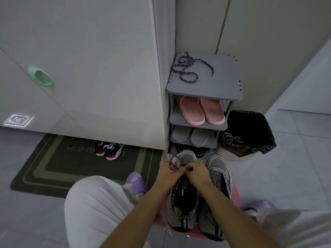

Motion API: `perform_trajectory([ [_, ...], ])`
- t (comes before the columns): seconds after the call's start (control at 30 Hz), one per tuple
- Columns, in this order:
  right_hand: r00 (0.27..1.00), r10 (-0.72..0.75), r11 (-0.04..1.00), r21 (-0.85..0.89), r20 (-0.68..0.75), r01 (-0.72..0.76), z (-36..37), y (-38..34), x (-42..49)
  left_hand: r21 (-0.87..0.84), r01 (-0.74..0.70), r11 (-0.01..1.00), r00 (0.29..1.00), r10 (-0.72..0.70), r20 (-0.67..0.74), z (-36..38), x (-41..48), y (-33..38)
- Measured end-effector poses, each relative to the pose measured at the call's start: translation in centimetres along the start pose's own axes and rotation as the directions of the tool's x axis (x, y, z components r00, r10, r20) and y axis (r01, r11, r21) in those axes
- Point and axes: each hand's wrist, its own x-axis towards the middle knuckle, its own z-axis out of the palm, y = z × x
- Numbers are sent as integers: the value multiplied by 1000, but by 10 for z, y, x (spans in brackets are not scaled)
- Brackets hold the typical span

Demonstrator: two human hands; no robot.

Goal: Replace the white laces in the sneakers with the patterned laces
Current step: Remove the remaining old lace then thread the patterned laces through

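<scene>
Two grey sneakers stand side by side on a pink stool between my knees: the left sneaker (182, 203) and the right sneaker (217, 174). My left hand (167, 171) and my right hand (198, 173) meet over the front of the left sneaker. Both pinch a dark patterned lace (174, 161) that loops up near its toe. A second patterned lace (189, 68), dark with light flecks, lies coiled on top of the grey shoe rack (227, 81). White laces (232, 139) lie in the black-lined bin.
The rack holds pink slippers (202, 110), grey slippers (192, 136) and dark shoes below. A black-lined bin (250, 129) stands right of it. A white cabinet (89, 68) is at the left, with black and red sneakers (109, 149) on a dark doormat (44, 167).
</scene>
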Motion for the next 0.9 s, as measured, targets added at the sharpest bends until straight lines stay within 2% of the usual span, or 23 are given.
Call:
perform_trajectory([
  [0.1,1000,5,998,57,-28,-4,-1,1,0,48,-74,996,994,70,88,-1,-5,-4],
  [0.2,999,-20,999,25,-43,21,-4,4,-2,61,-59,996,997,56,47,-2,-2,-6],
  [0.3,995,-80,995,-64,-56,76,-14,4,-5,62,-40,997,999,39,17,0,-1,-9],
  [0.37,990,-117,978,-181,-81,101,-23,3,-7,60,-28,998,1000,27,17,2,-1,-10],
  [0.47,986,-103,963,-263,-127,67,-42,12,-9,2,10,1000,1000,-10,10,2,1,-12],
  [0.6,989,54,989,-131,-141,-73,-71,43,-18,-27,35,999,999,-36,-8,1,3,-16],
  [0.73,968,136,987,111,-209,-115,-95,73,-28,-33,45,998,999,-45,-10,2,3,-17],
  [0.9,963,223,960,205,-148,-191,-98,88,-31,-53,58,997,998,-60,-36,5,0,-18],
])
